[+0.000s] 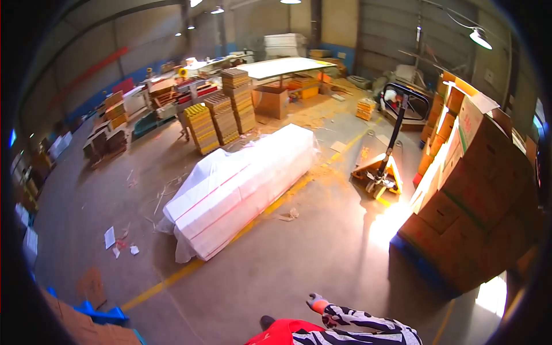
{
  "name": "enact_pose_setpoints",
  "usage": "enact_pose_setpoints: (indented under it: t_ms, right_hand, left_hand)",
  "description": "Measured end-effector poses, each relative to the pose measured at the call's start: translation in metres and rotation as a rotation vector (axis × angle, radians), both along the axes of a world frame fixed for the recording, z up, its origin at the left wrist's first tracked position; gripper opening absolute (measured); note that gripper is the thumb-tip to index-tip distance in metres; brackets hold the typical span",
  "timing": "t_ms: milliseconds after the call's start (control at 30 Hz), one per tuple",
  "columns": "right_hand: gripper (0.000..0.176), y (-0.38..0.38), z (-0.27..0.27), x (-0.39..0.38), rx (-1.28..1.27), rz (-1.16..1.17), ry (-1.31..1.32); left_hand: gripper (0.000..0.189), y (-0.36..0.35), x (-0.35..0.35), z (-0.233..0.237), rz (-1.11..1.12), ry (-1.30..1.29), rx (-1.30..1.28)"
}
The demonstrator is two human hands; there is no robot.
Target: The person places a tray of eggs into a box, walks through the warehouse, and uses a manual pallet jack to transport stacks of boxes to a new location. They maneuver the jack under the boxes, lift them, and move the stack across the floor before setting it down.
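Note:
My right hand (316, 302), in a grey and orange glove, reaches out from a black-and-white patterned sleeve at the bottom of the head view. Its small, partly blurred fingers look apart, with nothing visible in them. My left hand is out of view. Beyond my right hand, on the floor, lies a long stack wrapped in white plastic sheet (241, 187), with pinkish lines along its side. A pallet jack (385, 172) with yellow forks and an upright black handle stands farther off to the right. My hand touches neither of them.
A tall stack of brown cartons (466, 195) on a blue pallet (422, 267) rises at right. Bundled stacks (238, 100) and a white-topped table (282, 68) stand behind. Paper scraps (110, 237) litter the floor at left. Cardboard (86, 325) lies at lower left.

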State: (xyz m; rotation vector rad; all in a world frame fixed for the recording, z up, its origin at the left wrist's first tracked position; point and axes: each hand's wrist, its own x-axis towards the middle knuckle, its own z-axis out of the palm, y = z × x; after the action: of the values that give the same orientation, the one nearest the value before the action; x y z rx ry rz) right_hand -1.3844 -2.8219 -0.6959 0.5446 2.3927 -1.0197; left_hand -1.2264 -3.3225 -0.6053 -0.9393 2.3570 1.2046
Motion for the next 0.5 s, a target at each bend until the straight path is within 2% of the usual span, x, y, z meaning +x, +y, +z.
enact_pose_setpoints:
  t_ms: [33,100,133,200,233,333,433,500]
  right_hand:
    - [0.058,-0.021,0.031,-0.016,-0.056,-0.071,0.028]
    - [0.058,-0.052,0.052,-0.041,-0.246,-0.159,0.103]
    - [0.058,-0.068,0.075,-0.048,-0.292,-0.173,0.104]
    - [0.058,-0.084,0.086,-0.051,-0.287,-0.103,0.182]
    - [0.058,-0.088,0.073,-0.046,-0.284,-0.137,0.231]
    - [0.056,-0.087,0.049,-0.017,-0.28,-0.409,0.106]
    - [0.051,-0.088,0.027,0.042,-0.104,-0.754,0.089]
    - [0.05,-0.095,0.027,0.083,0.022,-0.861,-0.007]
  left_hand:
    - [0.027,-0.014,-0.02,0.002,-0.022,-0.011,0.0]
    - [0.027,-0.037,-0.064,0.004,-0.081,-0.032,0.007]
    - [0.027,-0.047,-0.088,0.003,-0.115,-0.036,0.007]
    - [0.028,-0.068,-0.124,0.003,-0.165,-0.054,0.006]
    - [0.028,-0.079,-0.143,0.001,-0.192,-0.06,0.002]
    - [0.028,-0.113,-0.196,-0.008,-0.291,-0.088,-0.012]
    - [0.029,-0.15,-0.251,-0.016,-0.394,-0.106,-0.037]
    - [0.029,-0.171,-0.288,-0.021,-0.452,-0.1,-0.056]
